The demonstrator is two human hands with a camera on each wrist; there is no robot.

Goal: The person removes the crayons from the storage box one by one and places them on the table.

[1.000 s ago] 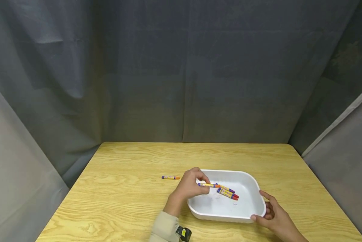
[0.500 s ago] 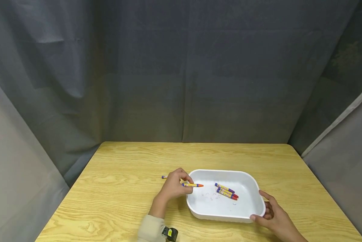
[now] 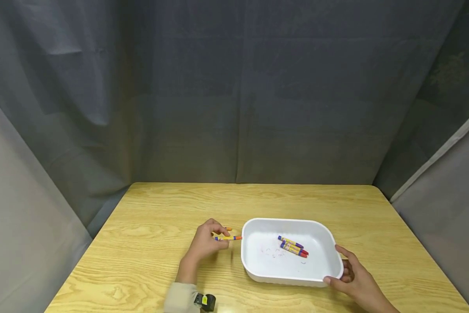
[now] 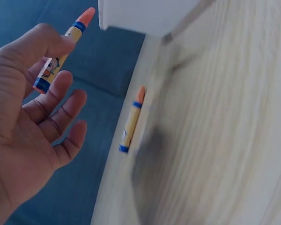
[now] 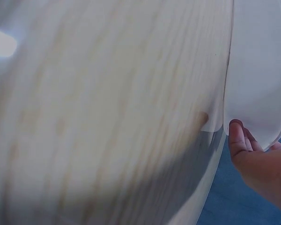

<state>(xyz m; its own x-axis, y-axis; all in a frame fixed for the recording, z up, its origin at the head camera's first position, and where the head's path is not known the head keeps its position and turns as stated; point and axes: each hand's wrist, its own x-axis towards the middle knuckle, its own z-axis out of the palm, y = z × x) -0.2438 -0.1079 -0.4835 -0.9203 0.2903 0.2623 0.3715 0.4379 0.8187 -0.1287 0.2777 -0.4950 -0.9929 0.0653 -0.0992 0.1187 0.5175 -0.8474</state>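
Your left hand (image 3: 205, 244) pinches orange-tipped yellow wax crayon (image 3: 228, 238) at 9 o'clock of white plastic tray (image 3: 328, 237), just above table. Your right hand (image 3: 356, 282) grips tray's 5 o'clock corner, steadying it.

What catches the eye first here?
A white tray on the wooden table, with a few crayons lying inside. Just left of it, the left hand pinches an orange crayon, while the right hand grips the tray's near right corner.
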